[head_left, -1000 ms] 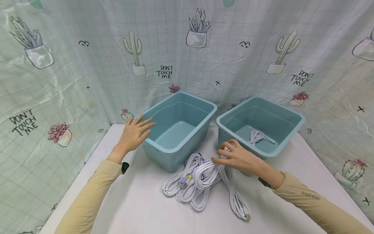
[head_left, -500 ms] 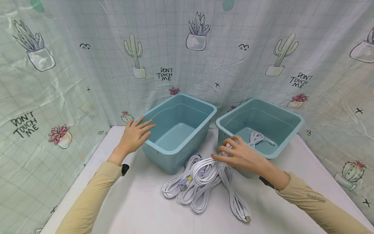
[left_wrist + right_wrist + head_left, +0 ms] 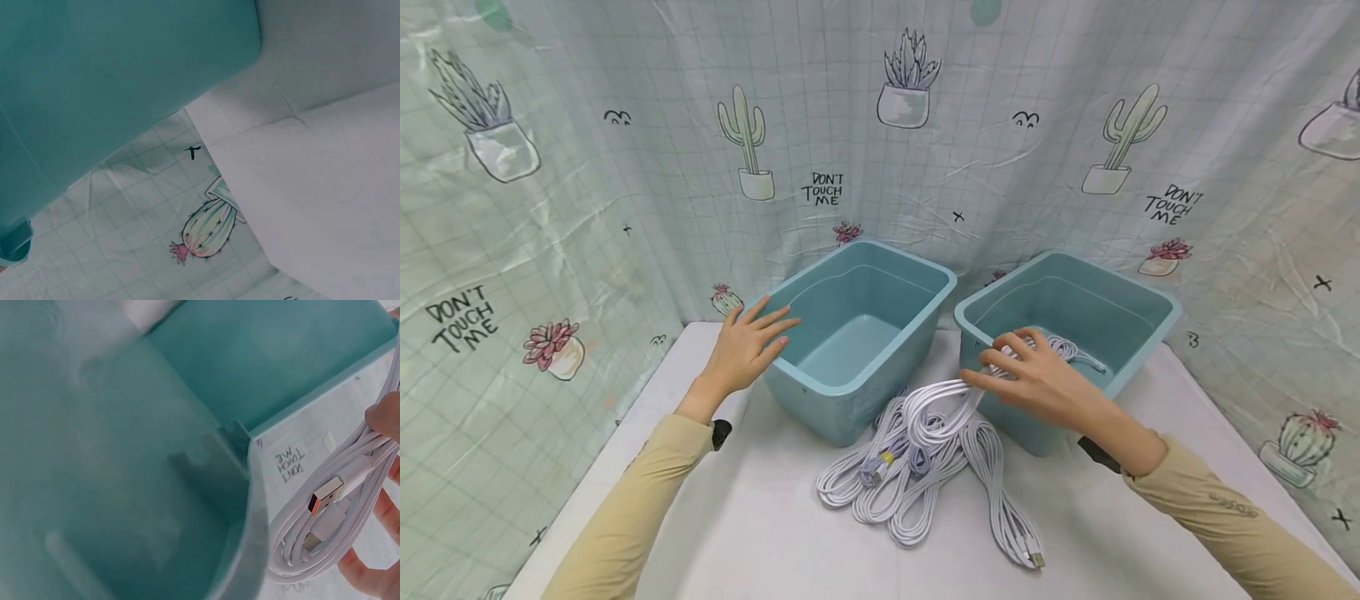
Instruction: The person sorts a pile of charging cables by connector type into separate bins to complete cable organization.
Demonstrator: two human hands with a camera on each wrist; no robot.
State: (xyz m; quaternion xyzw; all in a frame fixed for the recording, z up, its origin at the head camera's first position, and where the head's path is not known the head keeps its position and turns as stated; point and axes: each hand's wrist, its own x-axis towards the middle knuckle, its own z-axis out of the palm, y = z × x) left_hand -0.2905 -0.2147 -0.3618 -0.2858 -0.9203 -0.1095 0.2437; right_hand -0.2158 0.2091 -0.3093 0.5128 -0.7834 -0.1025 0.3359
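Observation:
My right hand (image 3: 1037, 379) pinches a bundled white USB cable (image 3: 934, 417), its loop hanging left over the pile and its USB plug (image 3: 330, 490) showing in the right wrist view. That hand is at the near rim of the right blue-green bin (image 3: 1015, 425). Inside that bin a small white cable coil (image 3: 1063, 347) is partly hidden by the hand. My left hand (image 3: 739, 350), fingers spread and straight, rests at the left rim of the other blue-green bin (image 3: 838, 389). Between and before the bins lie several bundled white cables (image 3: 910, 508).
One cable bundle (image 3: 1000, 492) stretches toward the front right of the white table (image 3: 760, 517), its metal plug at the near end. A curtain printed with cacti (image 3: 917, 167) closes off the back and both sides, close behind the bins.
My right hand has lifted the pinched cable bundle off the pile and moved it up and right toward the right bin. My left hand has stayed at its rim.

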